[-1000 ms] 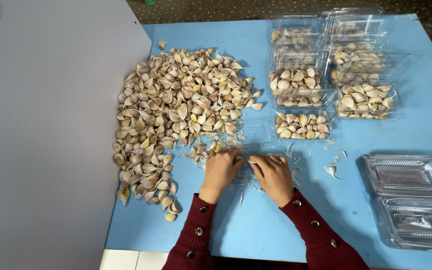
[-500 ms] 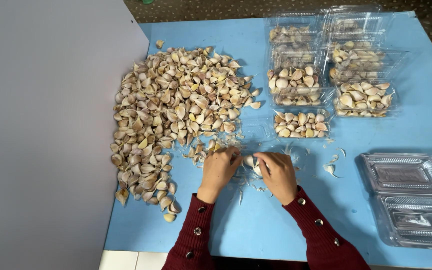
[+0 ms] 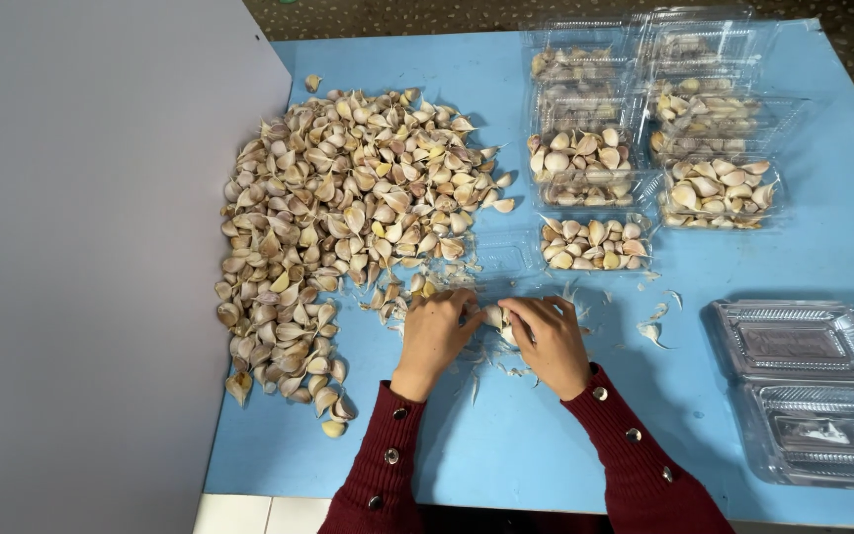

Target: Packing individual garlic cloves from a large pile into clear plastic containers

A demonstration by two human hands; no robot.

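A large heap of garlic cloves point(image 3: 348, 218) covers the left part of the blue table point(image 3: 506, 455). Just below the heap's lower right edge, my left hand point(image 3: 434, 334) and my right hand point(image 3: 549, 338) meet over a small cluster of garlic cloves point(image 3: 494, 316), fingers curled on it together. Thin papery skins point(image 3: 506, 364) lie scattered around and under both hands. Dark red sleeves with round buttons cover my forearms. An open clear plastic box point(image 3: 595, 242) partly filled with cloves stands just beyond my right hand.
Several clear boxes filled with cloves point(image 3: 644, 129) are stacked at the back right. An empty open clear clamshell point(image 3: 808, 391) lies at the right front. A grey board point(image 3: 91, 267) stands along the table's left side. Loose skin flakes point(image 3: 652, 331) lie right of my hands.
Both hands stayed in the same spot, with fingers shifting slightly on the cloves between them. A few more skin bits lie around them.
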